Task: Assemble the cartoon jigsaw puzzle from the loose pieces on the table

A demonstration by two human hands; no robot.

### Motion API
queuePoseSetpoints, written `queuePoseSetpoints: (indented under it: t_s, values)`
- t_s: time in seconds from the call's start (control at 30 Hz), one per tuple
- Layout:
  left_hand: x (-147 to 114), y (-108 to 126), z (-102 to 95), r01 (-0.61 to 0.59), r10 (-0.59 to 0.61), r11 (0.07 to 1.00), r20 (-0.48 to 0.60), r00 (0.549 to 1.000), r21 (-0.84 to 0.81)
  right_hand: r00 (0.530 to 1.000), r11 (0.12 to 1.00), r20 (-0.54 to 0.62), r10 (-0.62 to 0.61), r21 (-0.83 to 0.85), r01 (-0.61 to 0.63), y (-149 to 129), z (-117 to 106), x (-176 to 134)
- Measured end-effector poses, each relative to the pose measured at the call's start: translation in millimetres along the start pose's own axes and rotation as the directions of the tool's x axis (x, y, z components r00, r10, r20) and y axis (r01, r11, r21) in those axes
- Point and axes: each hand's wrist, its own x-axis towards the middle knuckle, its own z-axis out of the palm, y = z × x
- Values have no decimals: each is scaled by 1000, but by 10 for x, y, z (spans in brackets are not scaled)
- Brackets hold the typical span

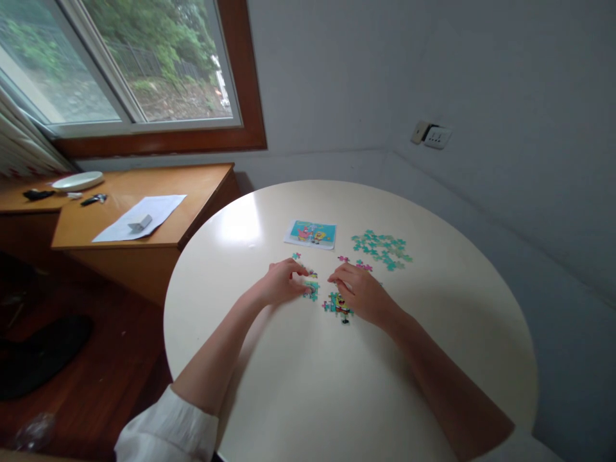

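Observation:
My left hand (283,281) rests over the table with its thumb and index finger apart. Its thumb touches a small block of teal puzzle pieces (312,292), and a yellowish puzzle piece (313,274) lies by the index fingertip. My right hand (363,294) is bent, its fingers close together and pointing left; what they hold, if anything, is hidden. Below its palm lies a joined puzzle section with a yellow cartoon face (341,303), partly covered by the hand. Pink puzzle pieces (364,265) lie just beyond my right hand.
A cartoon picture card (312,235) lies farther back on the round white table (298,391). Many loose teal puzzle pieces (382,248) spread to its right. At left, a wooden desk (206,186) carries a paper sheet (158,208), a small white block (140,222) and a white plate (78,181).

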Motion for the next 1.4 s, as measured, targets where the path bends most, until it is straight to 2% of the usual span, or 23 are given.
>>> queuePoseSetpoints:
  t_s: [0.2,0.37,0.7,1.03,1.2,1.4]
  values:
    - [-32,0,-5,-27,19,994,80,997,104,993,990,67,100,-103,-93,47,-68,-23]
    - [-20,-1,15,-19,2,989,116,993,147,988,988,101,119,-108,-108,15,-99,-41]
    - [-21,6,28,-37,20,989,118,993,143,979,996,194,58,-74,-44,-38,-134,-87]
    - [-8,24,88,-37,27,991,79,997,132,969,996,235,81,-44,-72,-76,-153,-68]
    - [-38,119,118,-123,120,989,36,992,79,975,998,215,55,-25,-51,-44,-146,-75]
    - [-40,180,240,-188,176,975,107,978,116,973,998,222,67,-7,-67,-10,-123,-80]
